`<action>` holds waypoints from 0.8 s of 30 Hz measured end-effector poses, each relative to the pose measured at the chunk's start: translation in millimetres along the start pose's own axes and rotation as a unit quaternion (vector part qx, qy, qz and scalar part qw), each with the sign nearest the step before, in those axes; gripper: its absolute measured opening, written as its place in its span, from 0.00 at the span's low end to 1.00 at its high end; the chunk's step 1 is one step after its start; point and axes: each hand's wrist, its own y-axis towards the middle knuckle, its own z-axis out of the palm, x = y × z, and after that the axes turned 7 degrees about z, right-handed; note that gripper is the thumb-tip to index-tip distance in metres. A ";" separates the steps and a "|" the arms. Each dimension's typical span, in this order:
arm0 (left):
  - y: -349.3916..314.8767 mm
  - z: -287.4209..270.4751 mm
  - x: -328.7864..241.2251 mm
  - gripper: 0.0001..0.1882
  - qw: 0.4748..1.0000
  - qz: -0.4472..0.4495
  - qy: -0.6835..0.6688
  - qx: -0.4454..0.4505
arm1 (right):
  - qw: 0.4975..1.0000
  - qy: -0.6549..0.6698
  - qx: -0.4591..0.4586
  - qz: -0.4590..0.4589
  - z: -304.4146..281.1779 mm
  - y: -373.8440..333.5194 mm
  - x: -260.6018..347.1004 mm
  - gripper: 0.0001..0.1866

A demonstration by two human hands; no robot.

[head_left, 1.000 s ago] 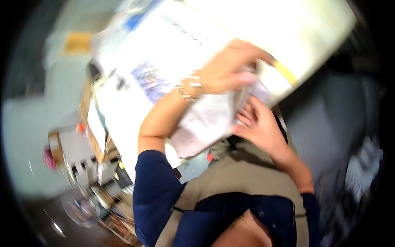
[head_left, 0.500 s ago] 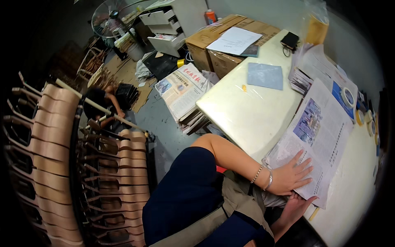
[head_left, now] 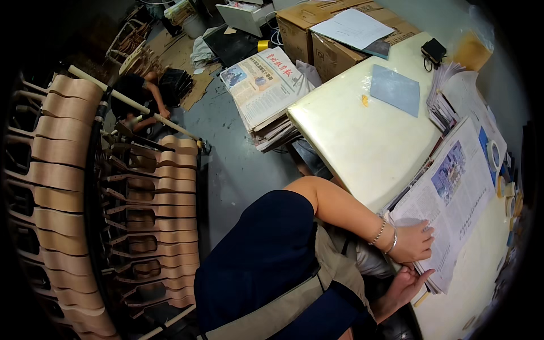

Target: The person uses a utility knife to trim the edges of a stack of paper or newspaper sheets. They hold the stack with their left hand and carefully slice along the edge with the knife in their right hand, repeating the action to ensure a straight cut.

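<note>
A stack of newspapers (head_left: 453, 187) lies along the near side of the cream-topped table. My left hand (head_left: 411, 242), with a beaded bracelet and a metal bangle at the wrist, rests palm down on the top sheet. Its fingers are slightly bent and lie across the print, holding nothing. Just below, my right hand (head_left: 403, 286) is at the stack's near corner. Its thumb lies along the upper side and its other fingers curl at the edge, partly hidden, closed on the newspapers.
Tape rolls (head_left: 494, 153) line the table's far right side. A grey-blue sheet (head_left: 395, 90) and a black device (head_left: 434, 51) lie on the tabletop. Cardboard boxes (head_left: 334, 52) and another newspaper pile (head_left: 263, 85) stand beyond. Curved wooden chair parts (head_left: 62, 153) fill the left; a person (head_left: 141, 99) crouches behind them.
My left hand's fingers have drawn in from a wide spread on the newspaper. My right hand stays at the stack's corner. The whole view has shifted.
</note>
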 end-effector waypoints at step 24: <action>50.6 -24.6 137.8 0.59 0.847 -0.337 -0.410 -0.036 | 0.799 -0.509 -0.210 -0.241 111.3 -6.9 154.4 0.31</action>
